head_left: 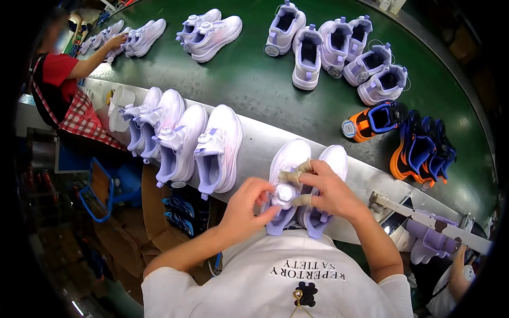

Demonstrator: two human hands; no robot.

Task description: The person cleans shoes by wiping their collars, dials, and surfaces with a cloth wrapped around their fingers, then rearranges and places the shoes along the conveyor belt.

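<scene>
Two pale lavender shoes stand side by side on the metal ledge right in front of me. On the tongue of the left shoe [289, 159] is a round white dial [284, 194]. My left hand [248, 204] is at the dial's left side, thumb and index finger apart, the other fingers curled. My right hand [326, 188], with tan covers on some fingertips, has its thumb and fingers at the dial's right side, gripping the dial area. The right shoe [335, 159] is partly hidden beneath this hand.
Several lavender shoes [225, 143] line the ledge to the left; more lavender shoes [307, 58] and orange-black shoes [371, 121] stand on the green table [244, 87]. A metal bar [429, 221] juts in at right. A person [63, 79] reaches over the table at upper left; another person's arm [457, 273] shows lower right.
</scene>
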